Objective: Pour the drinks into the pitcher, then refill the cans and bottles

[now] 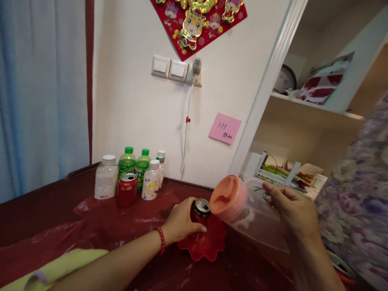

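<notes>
My left hand is wrapped round a red drink can that stands upright on a red scalloped dish. My right hand grips a clear plastic jug with an orange-pink lid. The jug is tilted on its side, its lid end close above the can's open top. A little pale liquid lies inside the jug. A red bead bracelet is on my left wrist.
On the dark red table, against the wall, stand a clear jar, two green bottles, two small white bottles and another red can. A yellow cloth lies front left. Shelves with clutter stand at the right.
</notes>
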`<action>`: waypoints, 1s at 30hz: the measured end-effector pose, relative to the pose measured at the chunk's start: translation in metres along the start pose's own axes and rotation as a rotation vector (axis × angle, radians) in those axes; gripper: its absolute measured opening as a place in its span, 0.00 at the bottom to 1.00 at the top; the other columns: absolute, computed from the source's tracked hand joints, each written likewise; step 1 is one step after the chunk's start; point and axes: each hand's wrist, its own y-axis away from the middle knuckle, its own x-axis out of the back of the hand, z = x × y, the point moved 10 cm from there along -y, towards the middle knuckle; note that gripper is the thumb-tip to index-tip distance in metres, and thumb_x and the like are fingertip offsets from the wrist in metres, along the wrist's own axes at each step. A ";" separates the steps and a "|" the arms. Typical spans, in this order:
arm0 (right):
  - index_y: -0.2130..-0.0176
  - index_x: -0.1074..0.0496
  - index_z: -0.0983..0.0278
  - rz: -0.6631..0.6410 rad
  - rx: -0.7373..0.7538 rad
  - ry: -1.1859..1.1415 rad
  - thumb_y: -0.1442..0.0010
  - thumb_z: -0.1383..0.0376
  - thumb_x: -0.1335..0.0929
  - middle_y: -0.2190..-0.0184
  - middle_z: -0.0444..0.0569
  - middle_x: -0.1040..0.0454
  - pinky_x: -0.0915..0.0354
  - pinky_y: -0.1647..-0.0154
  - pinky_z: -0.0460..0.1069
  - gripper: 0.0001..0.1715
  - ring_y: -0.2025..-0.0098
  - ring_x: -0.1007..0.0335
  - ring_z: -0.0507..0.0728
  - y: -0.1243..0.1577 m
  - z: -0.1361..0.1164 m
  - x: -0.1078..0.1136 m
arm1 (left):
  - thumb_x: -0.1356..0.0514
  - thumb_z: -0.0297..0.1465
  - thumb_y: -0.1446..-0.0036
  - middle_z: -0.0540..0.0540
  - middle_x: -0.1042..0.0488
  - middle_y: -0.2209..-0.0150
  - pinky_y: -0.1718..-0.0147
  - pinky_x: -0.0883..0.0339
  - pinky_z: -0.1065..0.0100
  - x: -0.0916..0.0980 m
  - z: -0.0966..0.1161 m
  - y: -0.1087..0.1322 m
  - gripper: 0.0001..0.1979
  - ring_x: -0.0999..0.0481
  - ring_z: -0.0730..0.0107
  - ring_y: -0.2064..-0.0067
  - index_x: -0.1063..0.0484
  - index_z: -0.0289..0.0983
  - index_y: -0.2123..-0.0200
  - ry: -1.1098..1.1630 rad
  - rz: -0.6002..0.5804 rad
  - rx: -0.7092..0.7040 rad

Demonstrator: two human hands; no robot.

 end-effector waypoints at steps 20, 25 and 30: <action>0.74 0.24 0.64 0.000 -0.047 0.033 0.66 0.31 0.21 0.78 0.46 0.31 0.49 0.77 0.47 0.41 0.75 0.41 0.53 0.000 0.004 0.002 | 0.21 0.40 0.61 0.41 0.22 0.45 0.46 0.33 0.51 -0.001 0.000 0.000 0.39 0.24 0.44 0.44 0.30 0.40 0.45 0.000 -0.014 0.009; 0.74 0.23 0.64 0.000 -0.009 0.065 0.64 0.30 0.22 0.78 0.47 0.30 0.48 0.76 0.48 0.41 0.75 0.41 0.53 0.002 -0.003 0.003 | 0.21 0.40 0.61 0.41 0.22 0.45 0.46 0.33 0.50 -0.001 0.001 0.000 0.39 0.24 0.44 0.44 0.29 0.41 0.46 0.003 -0.010 0.002; 0.73 0.23 0.64 -0.003 0.033 0.061 0.61 0.31 0.23 0.78 0.46 0.31 0.47 0.76 0.47 0.40 0.74 0.40 0.53 0.002 -0.004 0.004 | 0.22 0.41 0.60 0.41 0.22 0.45 0.46 0.32 0.50 -0.001 -0.001 0.000 0.38 0.24 0.44 0.44 0.29 0.41 0.46 -0.005 -0.009 0.011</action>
